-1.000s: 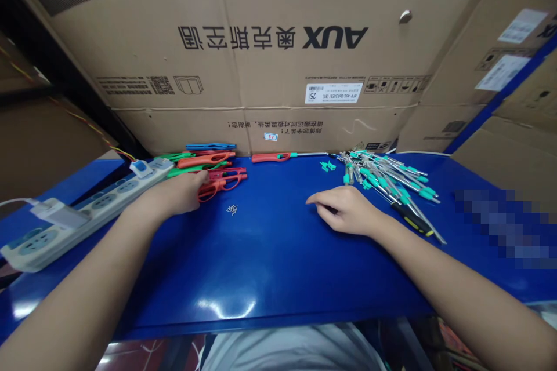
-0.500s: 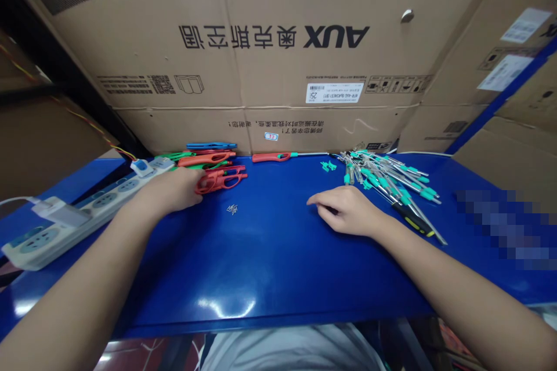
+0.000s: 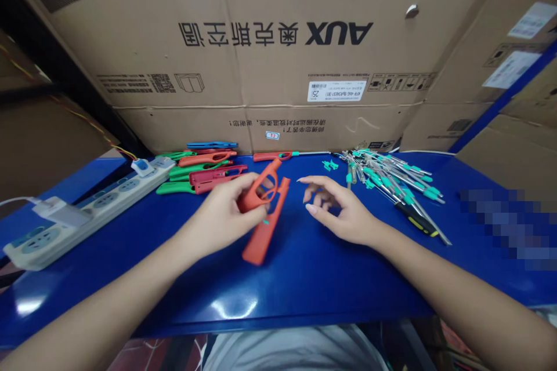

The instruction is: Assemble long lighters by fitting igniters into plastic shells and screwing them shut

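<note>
My left hand (image 3: 220, 214) is closed on an orange gas lighter casing (image 3: 260, 240), lifted over the blue table. Two long orange parts show, one with a looped trigger guard and one hanging down toward me. Whether they are joined cannot be made out. Just right of them is my right hand (image 3: 350, 211), its fingers apart and loosely curled with nothing in them. Beyond my left wrist lie red, green, orange and blue lighter casings (image 3: 209, 177). Several metal lighter rods with teal parts (image 3: 391, 179) are heaped past my right hand.
A white power strip (image 3: 93, 208) runs along the left side of the blue table (image 3: 331, 284). A black-and-yellow screwdriver handle (image 3: 415, 220) lies by the rods. One red lighter (image 3: 274, 156) and small teal pieces (image 3: 329, 165) sit near the cardboard wall (image 3: 243, 87).
My left hand has moved right from the pile, bringing the orange lighter casing with it. My right hand has opened its fingers. The small screws are now hidden from view.
</note>
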A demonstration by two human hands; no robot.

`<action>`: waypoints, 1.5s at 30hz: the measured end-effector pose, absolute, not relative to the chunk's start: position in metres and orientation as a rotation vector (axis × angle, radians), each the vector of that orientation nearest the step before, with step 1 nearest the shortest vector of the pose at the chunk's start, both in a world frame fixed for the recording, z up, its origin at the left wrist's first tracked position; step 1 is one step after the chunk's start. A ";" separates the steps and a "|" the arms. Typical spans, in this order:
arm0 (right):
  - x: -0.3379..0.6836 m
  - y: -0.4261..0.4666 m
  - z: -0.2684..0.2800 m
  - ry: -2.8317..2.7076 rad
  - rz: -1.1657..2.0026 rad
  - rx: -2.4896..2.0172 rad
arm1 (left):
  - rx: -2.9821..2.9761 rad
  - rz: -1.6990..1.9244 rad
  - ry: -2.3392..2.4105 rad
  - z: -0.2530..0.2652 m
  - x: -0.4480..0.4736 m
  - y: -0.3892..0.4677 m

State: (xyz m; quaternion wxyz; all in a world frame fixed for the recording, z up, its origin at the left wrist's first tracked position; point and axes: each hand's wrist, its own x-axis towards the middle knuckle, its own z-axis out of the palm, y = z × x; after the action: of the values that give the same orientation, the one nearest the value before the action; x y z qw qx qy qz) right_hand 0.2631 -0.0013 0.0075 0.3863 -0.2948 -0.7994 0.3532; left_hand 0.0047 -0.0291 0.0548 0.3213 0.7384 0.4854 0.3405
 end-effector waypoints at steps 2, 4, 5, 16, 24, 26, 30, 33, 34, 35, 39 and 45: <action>0.260 0.000 0.004 -1.939 1.202 -0.752 | 1.700 0.894 1.142 0.042 0.016 -0.031; 0.257 0.002 0.001 -1.865 1.415 -0.754 | 1.533 0.888 1.095 0.031 0.026 -0.030; 0.256 0.003 0.000 -1.838 1.472 -0.761 | 1.470 0.883 1.075 0.026 0.029 -0.029; 0.257 0.012 -0.003 -1.624 1.732 -0.900 | 0.822 0.722 0.906 0.011 0.042 -0.032; 0.258 0.014 0.001 -1.494 1.872 -0.839 | 0.752 0.761 1.006 0.010 0.041 -0.028; 0.258 0.014 0.001 -1.497 1.859 -0.849 | 0.806 0.756 1.034 0.008 0.040 -0.027; 0.259 0.015 -0.001 -1.509 1.875 -0.802 | 0.898 0.750 1.062 0.005 0.039 -0.027; 0.259 0.015 -0.001 -1.484 1.897 -0.783 | 0.936 0.744 1.013 0.007 0.039 -0.029; 0.259 0.015 -0.001 -1.473 1.898 -0.785 | 0.946 0.739 0.979 0.007 0.040 -0.030; 0.259 0.014 -0.001 -1.465 1.897 -0.788 | 0.954 0.730 0.943 0.008 0.040 -0.031; 0.260 0.015 0.000 -1.437 1.882 -0.792 | 0.955 0.681 0.898 0.006 0.039 -0.033; 0.261 0.017 -0.001 -1.447 1.785 -0.843 | 0.916 0.695 0.944 0.003 0.037 -0.029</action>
State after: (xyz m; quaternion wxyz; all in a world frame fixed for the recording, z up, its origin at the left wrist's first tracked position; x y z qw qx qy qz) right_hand 0.2608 0.0173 -0.0010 0.3403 -0.3238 -0.5560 0.6857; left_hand 0.0373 -0.0286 0.0032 0.7359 0.4171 0.4296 0.3162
